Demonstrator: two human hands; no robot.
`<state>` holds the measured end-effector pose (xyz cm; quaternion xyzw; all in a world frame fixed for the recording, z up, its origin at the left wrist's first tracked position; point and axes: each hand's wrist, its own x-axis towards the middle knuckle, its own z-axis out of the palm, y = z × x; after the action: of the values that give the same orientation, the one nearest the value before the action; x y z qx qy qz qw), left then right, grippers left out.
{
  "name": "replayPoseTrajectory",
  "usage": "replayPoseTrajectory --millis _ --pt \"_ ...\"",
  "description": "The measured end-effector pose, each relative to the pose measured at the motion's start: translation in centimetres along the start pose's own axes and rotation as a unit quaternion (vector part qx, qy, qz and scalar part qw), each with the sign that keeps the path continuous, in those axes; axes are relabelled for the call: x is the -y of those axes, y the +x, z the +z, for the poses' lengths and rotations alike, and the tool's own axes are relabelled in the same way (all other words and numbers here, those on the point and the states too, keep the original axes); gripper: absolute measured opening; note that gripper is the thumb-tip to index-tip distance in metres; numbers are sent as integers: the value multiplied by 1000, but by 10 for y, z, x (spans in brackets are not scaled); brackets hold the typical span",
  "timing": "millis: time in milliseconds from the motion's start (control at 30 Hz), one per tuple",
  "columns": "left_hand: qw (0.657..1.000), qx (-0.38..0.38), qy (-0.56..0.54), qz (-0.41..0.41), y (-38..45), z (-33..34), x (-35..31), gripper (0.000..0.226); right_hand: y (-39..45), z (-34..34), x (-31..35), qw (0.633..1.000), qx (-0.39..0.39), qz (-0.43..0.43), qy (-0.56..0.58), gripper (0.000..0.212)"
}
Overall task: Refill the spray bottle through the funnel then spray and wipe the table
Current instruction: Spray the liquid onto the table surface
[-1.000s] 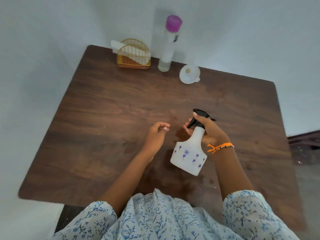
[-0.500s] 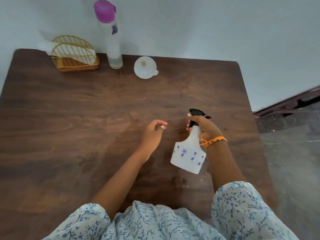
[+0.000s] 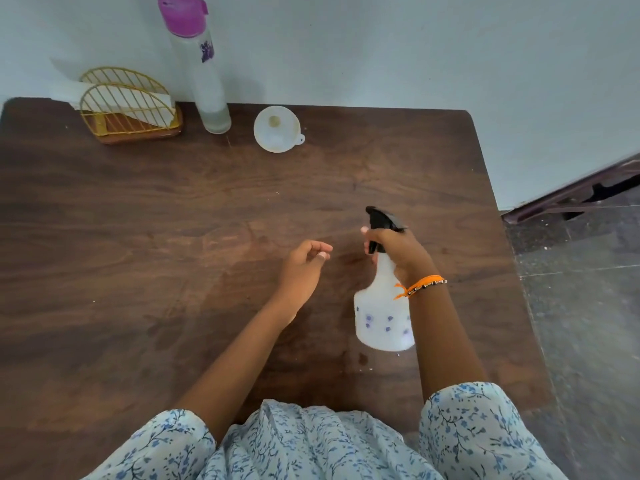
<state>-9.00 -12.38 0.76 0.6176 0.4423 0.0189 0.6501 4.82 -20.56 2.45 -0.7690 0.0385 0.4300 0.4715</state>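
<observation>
While the right hand (image 3: 398, 252) is keeping its grip curled round the neck of the spray bottle (image 3: 384, 306), just under the black trigger head (image 3: 379, 223), the bottle is now hanging closer to upright than it was a second ago, when its body was tipped more toward the left hand. It is being held near the right side of the surface (image 3: 173, 237), nozzle pointing away from the person; whether its base is touching the wood is not clear. The left hand (image 3: 303, 268) is hovering just beside it, fingers loosely curled and holding nothing, much as it was before. Most of the apparent shift of the far objects is coming from the head turning, not from anything being moved: the funnel (image 3: 277, 133) is still lying apart from the bottle at the back edge, next to the tall bottle with the purple cap (image 3: 201, 64) and the gold wire holder (image 3: 128, 109) with its paper napkins (image 3: 138, 105). Judging from the trigger head being screwed on and the funnel being set aside, the refill is looking finished, and the person is probably settling the bottle for spraying; no wet patch from a spray is plainly showing yet, and a napkin is still to be fetched for wiping.
</observation>
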Motion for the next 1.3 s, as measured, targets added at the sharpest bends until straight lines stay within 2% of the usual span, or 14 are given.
replayPoseTrajectory --millis 100,333,533,667,833,1000,1067,1167,1300 --pt "1000 -3 -2 -2 -1 -1 0 21 -3 1 3 999 30 -20 29 10" --pt "1000 5 7 2 -2 3 -4 18 -5 -14 -1 989 52 97 103 23" --pt "1000 14 5 8 -1 4 -3 18 5 -17 -5 978 19 148 146 29" --pt "1000 16 -1 2 0 5 -4 19 9 -17 -2 976 12 157 153 24" --pt "1000 17 -2 4 -2 6 -4 19 7 -23 -7 954 24 161 250 14" --pt "1000 16 -16 4 -3 5 -5 21 7 -18 -13 972 -32 168 159 13" --pt "1000 15 -13 2 -4 5 -5 21 6 -15 -13 979 -19 166 120 13" --pt "1000 18 -13 1 -4 4 -5 21 4 -15 -13 983 15 157 89 23" --pt "1000 18 -3 1 -4 4 -5 20 -1 -14 -9 993 13 115 9 18"
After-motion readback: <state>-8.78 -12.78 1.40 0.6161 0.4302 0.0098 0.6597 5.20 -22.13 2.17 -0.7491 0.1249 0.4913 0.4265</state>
